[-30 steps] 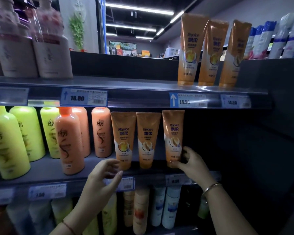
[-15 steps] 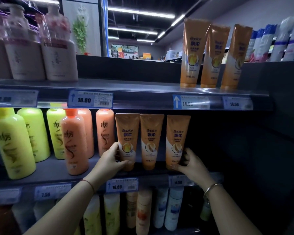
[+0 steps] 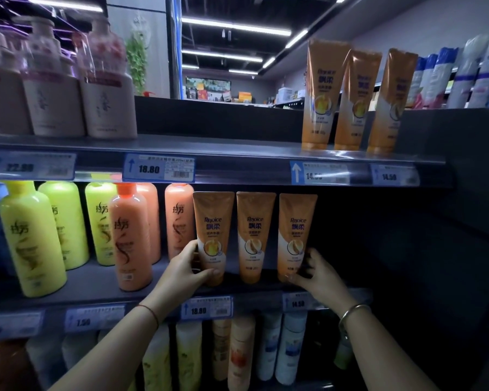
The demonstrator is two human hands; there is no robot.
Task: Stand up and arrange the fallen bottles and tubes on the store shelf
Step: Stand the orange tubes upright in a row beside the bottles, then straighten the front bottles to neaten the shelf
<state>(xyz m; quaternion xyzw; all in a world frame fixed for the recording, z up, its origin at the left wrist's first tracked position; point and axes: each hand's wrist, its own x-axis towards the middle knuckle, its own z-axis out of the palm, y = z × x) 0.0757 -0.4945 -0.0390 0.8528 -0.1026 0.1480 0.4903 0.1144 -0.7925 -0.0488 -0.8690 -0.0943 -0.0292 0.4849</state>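
Three orange Rejoice tubes stand upright in a row on the middle shelf (image 3: pixel 96 283). My left hand (image 3: pixel 185 269) wraps the base of the left tube (image 3: pixel 213 221), thumb across its front. At the other end of the row, my right hand (image 3: pixel 315 273) grips the lower right edge of the right tube (image 3: pixel 295 230). Between them the middle tube (image 3: pixel 254 230) stands free of both hands. Orange bottles (image 3: pixel 129 235) and yellow-green bottles (image 3: pixel 30 238) stand upright to the left on the same shelf.
Three more orange tubes (image 3: pixel 322 94) stand on the top shelf, with pink pump bottles (image 3: pixel 105 86) at its left and white-blue bottles (image 3: pixel 469 74) behind on the right. The lower shelf holds several upright bottles (image 3: pixel 240 354). Dark shelf space lies right of the tubes.
My left hand has risen from below the shelf edge and closed on the left tube's base. My right hand stays at the right tube. The view has shifted slightly closer.
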